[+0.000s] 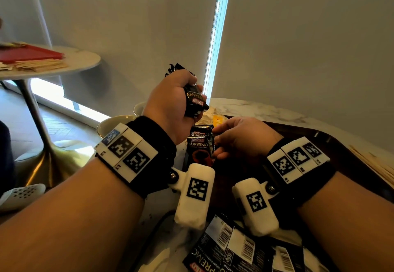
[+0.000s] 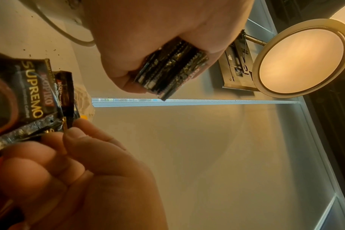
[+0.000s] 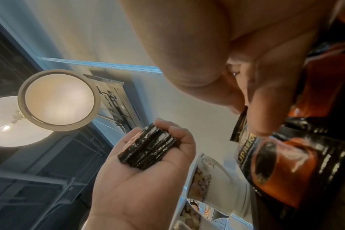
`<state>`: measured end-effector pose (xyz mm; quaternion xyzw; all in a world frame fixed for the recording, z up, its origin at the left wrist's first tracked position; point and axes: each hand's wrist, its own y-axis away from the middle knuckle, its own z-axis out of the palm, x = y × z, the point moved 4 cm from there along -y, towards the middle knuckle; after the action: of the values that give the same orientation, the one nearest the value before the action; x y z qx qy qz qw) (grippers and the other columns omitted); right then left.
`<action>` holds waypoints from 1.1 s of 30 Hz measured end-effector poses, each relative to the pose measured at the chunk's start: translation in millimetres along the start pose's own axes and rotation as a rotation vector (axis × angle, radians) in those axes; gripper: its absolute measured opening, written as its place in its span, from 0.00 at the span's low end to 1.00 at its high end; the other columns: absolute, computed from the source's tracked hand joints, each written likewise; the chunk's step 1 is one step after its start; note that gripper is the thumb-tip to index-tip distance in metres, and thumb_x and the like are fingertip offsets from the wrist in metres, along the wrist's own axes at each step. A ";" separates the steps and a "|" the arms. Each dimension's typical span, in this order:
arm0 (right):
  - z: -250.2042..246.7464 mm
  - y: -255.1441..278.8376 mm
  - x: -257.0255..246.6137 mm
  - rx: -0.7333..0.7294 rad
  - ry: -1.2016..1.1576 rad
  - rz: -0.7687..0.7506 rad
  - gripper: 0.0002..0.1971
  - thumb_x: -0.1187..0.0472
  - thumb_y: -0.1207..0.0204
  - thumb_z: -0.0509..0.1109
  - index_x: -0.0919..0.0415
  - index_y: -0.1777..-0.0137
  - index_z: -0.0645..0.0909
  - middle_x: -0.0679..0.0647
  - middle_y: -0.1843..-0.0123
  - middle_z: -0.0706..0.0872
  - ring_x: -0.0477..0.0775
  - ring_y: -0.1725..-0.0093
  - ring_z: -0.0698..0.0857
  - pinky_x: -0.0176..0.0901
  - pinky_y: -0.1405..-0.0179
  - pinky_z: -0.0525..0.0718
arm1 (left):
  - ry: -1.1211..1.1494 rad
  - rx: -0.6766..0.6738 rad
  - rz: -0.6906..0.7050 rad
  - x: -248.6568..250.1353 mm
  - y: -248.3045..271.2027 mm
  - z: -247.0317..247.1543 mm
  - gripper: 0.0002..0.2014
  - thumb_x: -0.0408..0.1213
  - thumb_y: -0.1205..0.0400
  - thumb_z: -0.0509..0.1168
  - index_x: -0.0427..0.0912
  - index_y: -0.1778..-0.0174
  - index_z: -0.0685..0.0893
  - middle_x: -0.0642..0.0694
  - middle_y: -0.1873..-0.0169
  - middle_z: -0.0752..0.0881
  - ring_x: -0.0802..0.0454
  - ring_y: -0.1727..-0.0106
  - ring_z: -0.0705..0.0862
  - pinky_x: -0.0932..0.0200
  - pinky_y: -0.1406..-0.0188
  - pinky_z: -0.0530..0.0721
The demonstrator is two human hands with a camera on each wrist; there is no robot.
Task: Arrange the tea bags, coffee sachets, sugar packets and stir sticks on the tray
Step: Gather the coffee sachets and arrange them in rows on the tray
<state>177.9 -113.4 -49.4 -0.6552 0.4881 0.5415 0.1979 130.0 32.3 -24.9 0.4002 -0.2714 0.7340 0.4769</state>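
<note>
Black foil coffee sachets are what I am gathering: my left hand [image 1: 170,101] is clenched around a stack of sachets [image 1: 195,98] held above the table, while my right hand [image 1: 241,137] pinches the edge of a standing sachet [image 1: 199,145] on the dark tray [image 1: 341,143]. I judge the step goes best if I square the stack before setting it down. More loose sachets [image 1: 230,246] lie near me, barcodes up. Stir sticks [image 1: 375,165] lie at my right. Patterned cups [image 3: 213,182] crowd the tray's far-left side and limit room.
</note>
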 end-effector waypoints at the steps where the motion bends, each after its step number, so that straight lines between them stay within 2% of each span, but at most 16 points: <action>1: 0.1 0.6 -0.1 -0.001 -0.002 -0.008 0.11 0.76 0.20 0.69 0.67 0.41 0.80 0.68 0.51 0.89 0.56 0.68 0.90 0.46 0.68 0.92 | -0.002 0.002 0.001 -0.1 -0.4 0.0 0.14 0.39 0.19 0.65 0.38 0.40 0.82 0.44 0.54 0.84 0.50 0.63 0.84 0.57 0.67 0.81; 4: -1.0 2.0 -0.8 0.017 0.026 -0.043 0.09 0.72 0.20 0.71 0.67 0.42 0.80 0.67 0.52 0.88 0.57 0.68 0.90 0.49 0.67 0.92 | -0.006 0.007 0.005 -0.4 -0.4 -0.6 0.14 0.39 0.19 0.65 0.38 0.40 0.81 0.44 0.54 0.84 0.49 0.61 0.84 0.56 0.66 0.81; 6: -1.1 4.8 -1.8 0.006 0.037 -0.076 0.06 0.68 0.20 0.71 0.66 0.44 0.81 0.63 0.58 0.88 0.56 0.69 0.89 0.47 0.70 0.89 | -0.007 0.007 0.007 -1.0 -0.9 -0.7 0.13 0.39 0.19 0.65 0.38 0.41 0.81 0.44 0.54 0.84 0.49 0.60 0.84 0.56 0.66 0.81; 8: 4.0 10.2 -2.9 -0.087 0.015 -0.073 0.04 0.67 0.19 0.71 0.66 0.47 0.82 0.60 0.64 0.88 0.56 0.69 0.88 0.45 0.71 0.88 | -0.008 0.008 0.011 -1.2 -0.8 -0.5 0.13 0.39 0.19 0.64 0.38 0.41 0.81 0.44 0.54 0.84 0.49 0.60 0.83 0.55 0.66 0.80; 11: 15.0 16.0 -1.4 -0.248 0.007 0.001 0.08 0.67 0.18 0.69 0.70 0.44 0.84 0.64 0.59 0.89 0.58 0.66 0.90 0.45 0.67 0.89 | -0.009 0.007 0.012 -1.4 -1.6 -1.0 0.13 0.40 0.19 0.65 0.38 0.42 0.81 0.44 0.55 0.84 0.49 0.61 0.83 0.56 0.67 0.80; 14: 19.8 16.9 1.1 -0.305 0.036 0.050 0.11 0.67 0.17 0.68 0.74 0.41 0.85 0.67 0.52 0.91 0.55 0.67 0.90 0.46 0.65 0.90 | -0.006 0.004 0.005 -2.0 -2.1 -1.6 0.13 0.40 0.20 0.65 0.38 0.41 0.81 0.44 0.55 0.84 0.50 0.61 0.84 0.57 0.69 0.82; 18: 19.1 16.0 2.3 -0.297 0.015 0.064 0.12 0.68 0.16 0.66 0.75 0.39 0.84 0.69 0.46 0.90 0.54 0.67 0.90 0.46 0.64 0.89 | 0.004 0.008 -0.002 -2.2 -2.4 -2.0 0.14 0.39 0.19 0.65 0.38 0.40 0.81 0.44 0.54 0.84 0.50 0.61 0.84 0.58 0.69 0.82; 22: 17.9 13.2 3.5 -0.282 -0.025 0.042 0.12 0.69 0.16 0.65 0.75 0.39 0.83 0.70 0.45 0.90 0.60 0.58 0.92 0.49 0.57 0.90 | -0.008 0.009 -0.007 -2.2 -2.3 -2.3 0.13 0.39 0.20 0.65 0.39 0.41 0.82 0.44 0.53 0.85 0.50 0.61 0.85 0.56 0.66 0.82; 27: 17.2 12.0 3.2 -0.267 -0.064 0.014 0.09 0.70 0.16 0.64 0.73 0.43 0.83 0.71 0.45 0.90 0.64 0.54 0.91 0.53 0.53 0.89 | -0.004 0.013 -0.015 -2.8 -1.7 -1.6 0.12 0.40 0.19 0.66 0.39 0.42 0.81 0.43 0.52 0.84 0.49 0.61 0.84 0.55 0.65 0.81; 30: 12.4 10.5 1.1 -0.230 -0.094 -0.034 0.07 0.69 0.16 0.65 0.71 0.45 0.83 0.70 0.49 0.91 0.65 0.55 0.91 0.51 0.57 0.89 | 0.027 -0.016 -0.048 -4.0 0.1 1.6 0.15 0.44 0.20 0.69 0.40 0.43 0.80 0.43 0.55 0.82 0.49 0.65 0.82 0.55 0.68 0.78; 33: 1.8 8.5 -3.9 -0.173 -0.139 -0.131 0.04 0.67 0.18 0.69 0.66 0.48 0.83 0.66 0.56 0.90 0.61 0.62 0.90 0.47 0.66 0.86 | 0.079 -0.059 -0.083 -4.8 2.7 5.2 0.18 0.49 0.21 0.69 0.41 0.42 0.78 0.43 0.61 0.82 0.48 0.66 0.81 0.55 0.66 0.74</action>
<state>169.9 -114.1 -44.2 -0.6611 0.3809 0.6116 0.2092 130.3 24.9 -26.3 0.3674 -0.2572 0.7206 0.5288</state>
